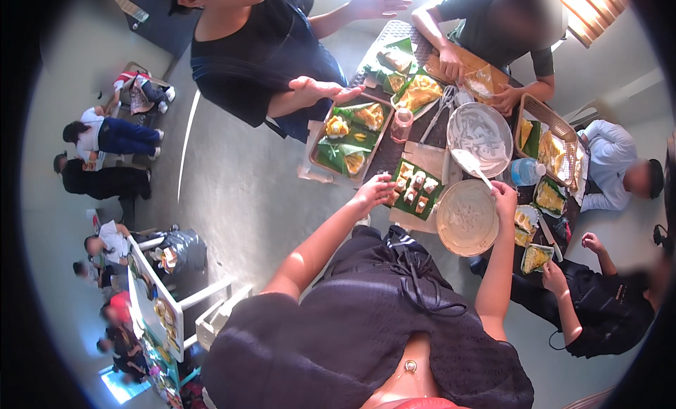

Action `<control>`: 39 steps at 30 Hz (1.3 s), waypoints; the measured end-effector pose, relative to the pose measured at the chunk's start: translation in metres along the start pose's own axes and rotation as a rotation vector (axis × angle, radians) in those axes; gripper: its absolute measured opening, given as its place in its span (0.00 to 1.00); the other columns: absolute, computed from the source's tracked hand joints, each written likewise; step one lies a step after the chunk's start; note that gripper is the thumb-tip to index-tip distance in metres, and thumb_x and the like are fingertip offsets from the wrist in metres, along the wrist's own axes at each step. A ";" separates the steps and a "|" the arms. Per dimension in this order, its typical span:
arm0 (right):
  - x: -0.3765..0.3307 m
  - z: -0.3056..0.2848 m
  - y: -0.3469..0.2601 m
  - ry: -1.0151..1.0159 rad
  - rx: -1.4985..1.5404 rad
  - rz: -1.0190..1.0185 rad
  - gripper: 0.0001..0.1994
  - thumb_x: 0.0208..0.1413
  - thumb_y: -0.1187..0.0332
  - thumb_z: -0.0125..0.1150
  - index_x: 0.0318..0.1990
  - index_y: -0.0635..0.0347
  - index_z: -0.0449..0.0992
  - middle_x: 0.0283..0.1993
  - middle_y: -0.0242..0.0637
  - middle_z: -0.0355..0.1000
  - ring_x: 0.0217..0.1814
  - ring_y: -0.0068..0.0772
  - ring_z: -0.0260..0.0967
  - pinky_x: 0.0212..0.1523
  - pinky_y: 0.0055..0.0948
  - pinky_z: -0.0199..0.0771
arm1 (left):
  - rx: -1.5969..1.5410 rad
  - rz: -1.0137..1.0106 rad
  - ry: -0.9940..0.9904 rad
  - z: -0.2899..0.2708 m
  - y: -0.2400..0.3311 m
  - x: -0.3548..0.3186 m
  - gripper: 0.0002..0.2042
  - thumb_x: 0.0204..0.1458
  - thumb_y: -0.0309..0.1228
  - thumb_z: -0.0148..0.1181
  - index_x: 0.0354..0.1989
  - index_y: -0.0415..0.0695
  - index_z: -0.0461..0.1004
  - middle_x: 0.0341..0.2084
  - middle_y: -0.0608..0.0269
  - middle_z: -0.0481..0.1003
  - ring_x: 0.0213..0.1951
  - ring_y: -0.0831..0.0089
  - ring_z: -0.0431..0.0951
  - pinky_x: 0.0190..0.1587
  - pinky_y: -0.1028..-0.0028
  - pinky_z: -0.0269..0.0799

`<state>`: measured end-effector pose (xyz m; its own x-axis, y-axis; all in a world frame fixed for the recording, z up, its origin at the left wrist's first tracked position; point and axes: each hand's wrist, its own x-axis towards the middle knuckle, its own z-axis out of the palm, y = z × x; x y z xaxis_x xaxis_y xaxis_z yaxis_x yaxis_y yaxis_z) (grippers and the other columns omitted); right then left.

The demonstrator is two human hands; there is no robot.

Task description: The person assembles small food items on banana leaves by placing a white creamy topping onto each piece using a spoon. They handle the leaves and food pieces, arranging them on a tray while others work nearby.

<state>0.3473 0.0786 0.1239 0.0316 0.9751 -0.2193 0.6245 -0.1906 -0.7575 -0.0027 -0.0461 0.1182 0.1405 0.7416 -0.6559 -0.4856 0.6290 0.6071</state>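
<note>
My right hand (503, 199) is closed around the handle end of a white spatula (466, 161). Its blade, smeared with white cream, points away from me beside a clear bowl (480, 138) coated in cream. Below that hand and to its left is a round, pale, cream-smeared bowl (466, 217). My left hand (375, 191), fingers apart and slightly bent, is at the left edge of a green leaf (407, 210); whether it touches the leaf I cannot tell. Small pastries topped with white cream (420, 179) sit in rows on the leaf, which lies over brown cardboard (422, 155).
A tray (315, 152) with leaf-wrapped food, a pinkish jar (401, 125), a whisk (438, 113), a wicker basket (524, 113) and a blue-labelled container (527, 172) crowd the table. Several people stand or sit around it; one at the far side works on a wooden board (501, 78).
</note>
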 end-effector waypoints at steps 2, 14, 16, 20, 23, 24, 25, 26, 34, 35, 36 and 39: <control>-0.004 0.005 0.003 0.013 0.004 0.009 0.10 0.43 0.75 0.53 0.35 0.63 0.74 0.23 0.33 0.71 0.25 0.20 0.66 0.29 0.20 0.65 | 0.002 -0.014 0.021 -0.014 0.003 -0.008 0.17 0.49 0.32 0.45 0.49 0.49 0.57 0.43 0.66 0.66 0.44 0.75 0.66 0.43 0.75 0.59; -0.076 0.006 -0.015 -0.061 0.502 0.229 0.11 0.48 0.75 0.49 0.41 0.62 0.70 0.22 0.24 0.64 0.17 0.08 0.51 0.16 0.09 0.47 | -0.006 0.065 0.001 -0.065 0.022 -0.019 0.16 0.48 0.33 0.46 0.47 0.49 0.60 0.42 0.67 0.67 0.42 0.73 0.67 0.44 0.73 0.60; -0.101 0.010 -0.035 -0.089 0.581 0.227 0.13 0.50 0.75 0.48 0.44 0.61 0.68 0.22 0.24 0.62 0.17 0.07 0.48 0.16 0.09 0.46 | -0.005 0.050 0.000 -0.073 0.021 -0.022 0.16 0.48 0.33 0.46 0.47 0.49 0.60 0.42 0.67 0.67 0.42 0.73 0.67 0.44 0.73 0.61; -0.138 0.031 -0.044 -0.158 0.641 0.193 0.16 0.49 0.75 0.48 0.48 0.63 0.65 0.24 0.23 0.61 0.18 0.09 0.47 0.17 0.09 0.46 | 0.012 -0.014 0.029 -0.082 0.022 -0.022 0.15 0.47 0.32 0.45 0.45 0.49 0.60 0.41 0.68 0.67 0.42 0.74 0.67 0.43 0.74 0.61; -0.155 0.048 -0.038 -0.166 0.512 0.185 0.15 0.48 0.77 0.48 0.46 0.63 0.66 0.26 0.24 0.63 0.20 0.13 0.51 0.21 0.13 0.53 | 0.035 -0.035 0.034 -0.087 0.020 -0.023 0.14 0.47 0.32 0.46 0.44 0.49 0.61 0.40 0.67 0.67 0.41 0.74 0.67 0.42 0.75 0.61; -0.160 0.057 -0.039 -0.141 0.404 0.172 0.15 0.47 0.78 0.47 0.46 0.63 0.66 0.26 0.25 0.63 0.21 0.15 0.53 0.22 0.14 0.55 | 0.038 -0.037 0.028 -0.089 0.019 -0.023 0.14 0.47 0.32 0.46 0.44 0.48 0.61 0.40 0.67 0.67 0.41 0.74 0.67 0.42 0.75 0.61; -0.165 0.066 -0.040 -0.118 0.296 0.159 0.15 0.47 0.78 0.47 0.45 0.63 0.67 0.27 0.26 0.64 0.22 0.16 0.55 0.24 0.16 0.58 | 0.040 -0.038 0.023 -0.091 0.018 -0.024 0.14 0.47 0.32 0.46 0.44 0.48 0.61 0.39 0.67 0.67 0.41 0.74 0.67 0.42 0.75 0.61; -0.169 0.075 -0.042 -0.061 0.127 0.023 0.13 0.48 0.79 0.47 0.43 0.61 0.67 0.31 0.32 0.68 0.28 0.24 0.63 0.30 0.22 0.63 | 0.037 -0.040 0.010 -0.093 0.016 -0.024 0.14 0.47 0.32 0.45 0.44 0.48 0.61 0.39 0.67 0.67 0.41 0.74 0.67 0.42 0.75 0.61; -0.174 0.113 -0.080 0.070 -0.440 -0.298 0.11 0.47 0.74 0.46 0.38 0.52 0.69 0.33 0.38 0.67 0.33 0.43 0.66 0.33 0.34 0.65 | 0.004 -0.013 0.021 -0.116 0.011 -0.038 0.12 0.49 0.32 0.44 0.43 0.47 0.62 0.38 0.67 0.67 0.41 0.74 0.67 0.41 0.75 0.61; -0.171 0.115 -0.081 0.060 -0.466 -0.313 0.11 0.46 0.74 0.46 0.38 0.51 0.69 0.33 0.38 0.66 0.33 0.42 0.66 0.33 0.35 0.65 | -0.003 -0.010 0.041 -0.120 0.011 -0.042 0.12 0.49 0.32 0.44 0.43 0.47 0.62 0.38 0.67 0.67 0.41 0.74 0.67 0.41 0.75 0.61; -0.168 0.116 -0.082 0.050 -0.492 -0.329 0.12 0.46 0.75 0.45 0.39 0.51 0.69 0.32 0.38 0.66 0.33 0.42 0.66 0.33 0.35 0.65 | -0.012 0.014 0.037 -0.126 0.008 -0.042 0.12 0.49 0.32 0.43 0.42 0.47 0.62 0.38 0.67 0.67 0.41 0.74 0.67 0.41 0.75 0.61; -0.157 0.117 -0.086 0.040 -0.586 -0.386 0.12 0.46 0.75 0.45 0.39 0.51 0.69 0.30 0.39 0.65 0.31 0.42 0.65 0.31 0.37 0.65 | -0.039 0.027 0.071 -0.133 0.004 -0.049 0.12 0.49 0.32 0.43 0.42 0.47 0.62 0.39 0.67 0.67 0.41 0.74 0.67 0.41 0.75 0.61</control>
<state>0.1976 -0.0711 0.1513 -0.2558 0.9663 0.0299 0.9139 0.2518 -0.3183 -0.1267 -0.1110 0.0930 0.0663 0.7387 -0.6708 -0.5217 0.5987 0.6078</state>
